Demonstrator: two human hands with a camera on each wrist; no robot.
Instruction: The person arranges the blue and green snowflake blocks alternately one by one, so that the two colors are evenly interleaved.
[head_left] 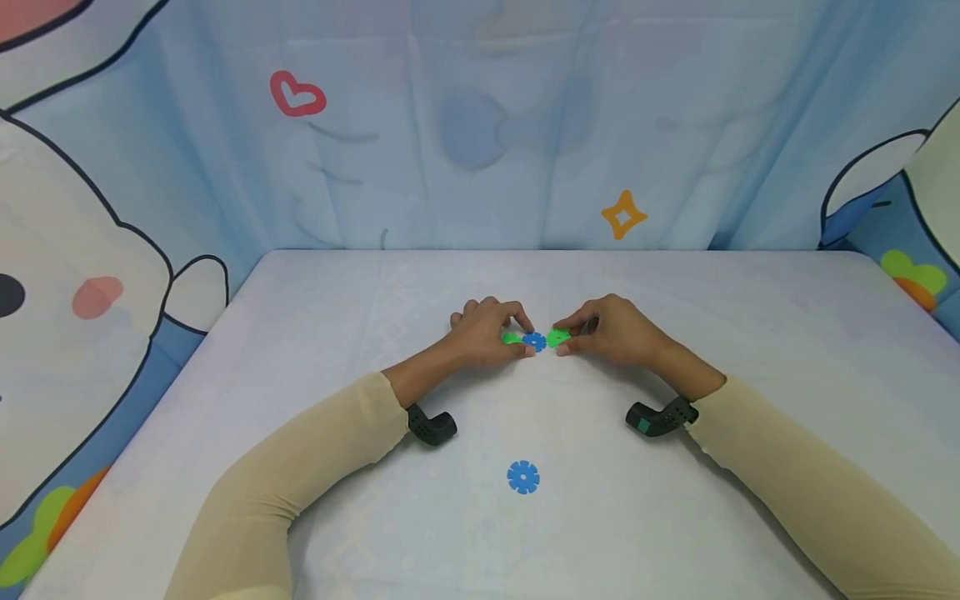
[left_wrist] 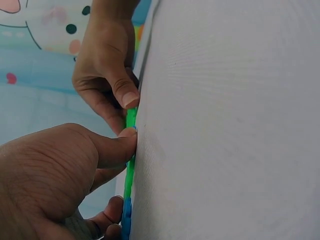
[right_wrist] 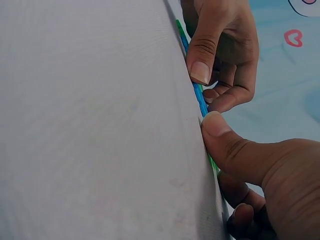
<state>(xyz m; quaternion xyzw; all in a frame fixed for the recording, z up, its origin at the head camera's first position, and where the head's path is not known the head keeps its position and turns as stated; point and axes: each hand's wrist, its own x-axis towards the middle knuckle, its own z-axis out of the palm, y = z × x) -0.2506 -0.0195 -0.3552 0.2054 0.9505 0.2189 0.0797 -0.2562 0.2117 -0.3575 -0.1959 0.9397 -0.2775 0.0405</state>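
Near the middle of the table, my left hand (head_left: 486, 335) pinches a blue notched plastic disc (head_left: 534, 342) between thumb and index finger. A green disc (head_left: 512, 338) adjoins it under that hand, and the left wrist view shows another blue disc (left_wrist: 126, 220) further along the row. My right hand (head_left: 621, 333) holds a green notched disc (head_left: 558, 337) by thumb and fingertips, edge against the blue one. Whether their slots interlock is hidden by the fingers. In the right wrist view, the row (right_wrist: 200, 97) lies low along the tabletop.
A loose blue notched disc (head_left: 523, 477) lies flat on the white-covered table (head_left: 480, 550), nearer to me than both hands. Dark wrist devices (head_left: 432, 426) sit on both forearms. A printed blue curtain (head_left: 480, 125) hangs behind the table's far edge.
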